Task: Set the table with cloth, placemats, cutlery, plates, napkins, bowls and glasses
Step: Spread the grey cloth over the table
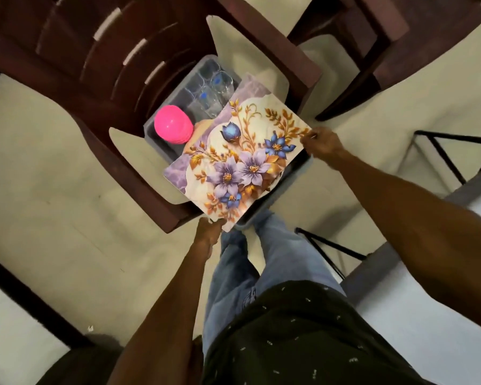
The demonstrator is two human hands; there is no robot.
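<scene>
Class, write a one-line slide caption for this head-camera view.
Both hands, left and right, hold a floral placemat by opposite corners over a grey bin of glasses and pink bowls.

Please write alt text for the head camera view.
Both hands, left and right, pinch opposite corners of a floral placemat over a grey plastic tub holding pink bowls and clear glasses on a dark wooden chair.

Below me a dark wooden chair (100, 87) stands on pale cream floor (39, 190); another chair (372, 51) stands right of it.
</scene>
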